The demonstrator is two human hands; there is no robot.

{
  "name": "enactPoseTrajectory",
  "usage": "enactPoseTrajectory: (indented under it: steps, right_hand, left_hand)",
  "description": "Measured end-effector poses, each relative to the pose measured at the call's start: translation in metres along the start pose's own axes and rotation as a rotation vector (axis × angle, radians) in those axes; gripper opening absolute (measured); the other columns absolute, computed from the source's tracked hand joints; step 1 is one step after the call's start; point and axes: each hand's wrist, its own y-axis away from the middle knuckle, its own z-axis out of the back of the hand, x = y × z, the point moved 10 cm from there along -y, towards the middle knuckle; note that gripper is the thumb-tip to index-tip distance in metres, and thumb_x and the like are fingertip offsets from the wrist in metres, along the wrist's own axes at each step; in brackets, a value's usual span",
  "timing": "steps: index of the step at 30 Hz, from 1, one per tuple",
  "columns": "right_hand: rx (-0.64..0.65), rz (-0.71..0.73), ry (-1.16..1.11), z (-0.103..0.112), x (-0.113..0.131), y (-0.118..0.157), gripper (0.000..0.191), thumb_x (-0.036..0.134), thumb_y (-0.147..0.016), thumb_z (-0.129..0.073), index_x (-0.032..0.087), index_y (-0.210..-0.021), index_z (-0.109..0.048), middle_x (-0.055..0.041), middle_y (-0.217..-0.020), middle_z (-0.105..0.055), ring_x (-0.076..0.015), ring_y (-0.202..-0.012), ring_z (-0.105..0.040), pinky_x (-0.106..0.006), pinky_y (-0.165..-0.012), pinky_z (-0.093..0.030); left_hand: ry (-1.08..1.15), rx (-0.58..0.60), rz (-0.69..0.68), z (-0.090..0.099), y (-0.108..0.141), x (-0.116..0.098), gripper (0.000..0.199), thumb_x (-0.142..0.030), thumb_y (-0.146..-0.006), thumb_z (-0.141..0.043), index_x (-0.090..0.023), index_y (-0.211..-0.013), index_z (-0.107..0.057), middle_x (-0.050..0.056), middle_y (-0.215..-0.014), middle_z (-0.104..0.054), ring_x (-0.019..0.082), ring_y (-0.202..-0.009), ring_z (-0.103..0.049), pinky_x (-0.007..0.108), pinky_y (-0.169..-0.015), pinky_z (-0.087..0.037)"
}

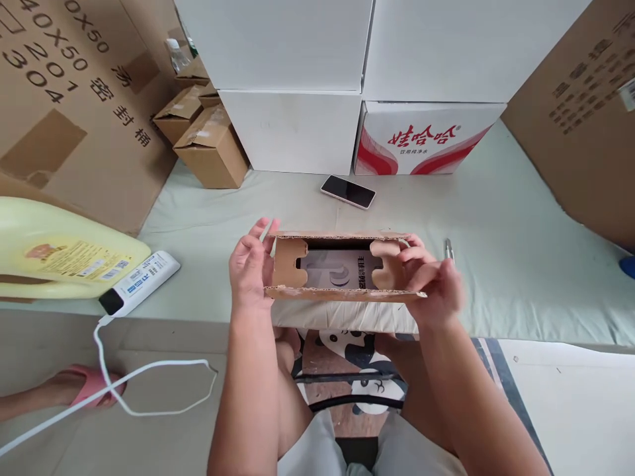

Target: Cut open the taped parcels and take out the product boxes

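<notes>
A narrow brown cardboard box point(342, 296) is held over the table's front edge, its top side open. Two notched inner flaps stand at its ends, and a grey printed package point(337, 269) lies inside. At the box's left end is my left hand point(252, 268), its fingers closed round the edge. My right hand point(431, 277) grips the right end, with thumb and fingers at the flap; it is slightly blurred.
A phone point(348, 192) lies behind the box, and a small metallic object point(449, 249) lies to the right. White boxes point(292, 132) line the back. At left are small cartons point(213, 149), a yellow jug point(64, 251) and a white power strip point(143, 281).
</notes>
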Motion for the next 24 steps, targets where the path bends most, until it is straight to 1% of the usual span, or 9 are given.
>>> enactPoseTrajectory:
  steps: [3,7,9,11,15,18,20,22,24]
  right_hand:
    - [0.077,-0.027,0.098,0.000,-0.005,0.005,0.057,0.044,-0.105,-0.048,0.028,-0.055,-0.069,-0.0026,-0.094,-0.077,-0.0267,-0.105,-0.067,-0.060,-0.125,-0.032]
    - [0.167,-0.004,0.329,0.001,-0.002,0.012,0.056,0.056,-0.107,-0.030,0.038,-0.109,-0.084,-0.0044,-0.130,-0.068,-0.0322,-0.133,-0.051,-0.064,-0.123,-0.032]
    - [0.204,0.031,0.393,0.002,0.004,0.016,0.066,0.059,-0.107,-0.020,0.041,-0.118,-0.082,-0.0042,-0.136,-0.061,-0.0328,-0.137,-0.045,-0.064,-0.125,-0.028]
    - [0.227,0.056,0.409,0.001,0.008,0.020,0.071,0.063,-0.106,-0.016,0.039,-0.110,-0.083,-0.0060,-0.133,-0.057,-0.0339,-0.135,-0.044,-0.064,-0.126,-0.025]
    - [0.124,0.046,0.326,0.002,0.007,0.025,0.066,0.067,-0.102,-0.026,0.027,-0.087,-0.076,-0.0089,-0.122,-0.049,-0.0339,-0.128,-0.048,-0.063,-0.122,-0.031]
    - [-0.108,0.061,0.252,0.012,0.011,0.029,0.057,0.069,-0.098,-0.036,0.023,-0.075,-0.060,-0.0090,-0.118,-0.046,-0.0323,-0.122,-0.050,-0.059,-0.115,-0.039]
    - [-0.234,0.063,0.226,0.019,0.013,0.033,0.056,0.072,-0.096,-0.038,0.023,-0.073,-0.054,-0.0093,-0.116,-0.046,-0.0318,-0.117,-0.050,-0.058,-0.108,-0.042]
    - [-0.276,0.038,0.204,0.023,0.010,0.035,0.057,0.074,-0.095,-0.039,0.023,-0.072,-0.051,-0.0093,-0.111,-0.046,-0.0315,-0.113,-0.049,-0.057,-0.104,-0.042]
    - [-0.270,0.002,0.164,0.027,0.004,0.036,0.057,0.073,-0.095,-0.039,0.022,-0.071,-0.051,-0.0091,-0.108,-0.046,-0.0310,-0.111,-0.049,-0.057,-0.103,-0.042]
  left_hand:
    - [-0.172,0.091,-0.030,-0.008,0.000,-0.003,0.052,-0.071,-0.083,-0.077,-0.021,-0.071,-0.067,0.006,-0.154,-0.062,0.040,-0.152,-0.052,0.057,-0.126,-0.046]
    - [-0.469,0.364,-0.030,-0.033,0.011,0.005,0.066,-0.083,-0.094,-0.045,-0.029,-0.087,-0.083,-0.012,-0.180,-0.024,0.040,-0.169,-0.018,0.059,-0.139,-0.023]
    - [-0.523,0.431,-0.058,-0.042,0.019,0.004,0.075,-0.084,-0.096,-0.035,-0.027,-0.085,-0.084,-0.018,-0.182,-0.011,0.040,-0.169,-0.016,0.057,-0.139,-0.024]
    - [-0.542,0.446,-0.104,-0.048,0.025,0.000,0.079,-0.081,-0.098,-0.030,-0.025,-0.078,-0.082,-0.019,-0.182,-0.009,0.039,-0.167,-0.022,0.054,-0.140,-0.026]
    - [-0.555,0.314,-0.159,-0.040,0.027,-0.012,0.080,-0.077,-0.101,-0.025,-0.024,-0.064,-0.073,-0.012,-0.178,-0.027,0.036,-0.165,-0.029,0.053,-0.138,-0.030]
    - [-0.561,0.052,-0.166,-0.011,0.024,-0.035,0.071,-0.077,-0.098,-0.030,-0.024,-0.075,-0.070,0.002,-0.164,-0.049,0.036,-0.160,-0.037,0.055,-0.129,-0.042]
    - [-0.617,-0.028,-0.158,-0.003,0.025,-0.060,0.057,-0.073,-0.095,-0.042,-0.025,-0.088,-0.071,0.007,-0.155,-0.055,0.036,-0.155,-0.045,0.054,-0.123,-0.048]
    - [-0.769,0.047,-0.140,-0.021,0.030,-0.090,0.039,-0.061,-0.093,-0.058,-0.026,-0.104,-0.070,0.009,-0.146,-0.061,0.034,-0.145,-0.056,0.052,-0.120,-0.050]
    - [-0.986,0.240,-0.158,-0.064,0.038,-0.119,0.030,-0.044,-0.091,-0.068,-0.025,-0.114,-0.068,0.007,-0.126,-0.072,0.029,-0.126,-0.067,0.046,-0.115,-0.052]
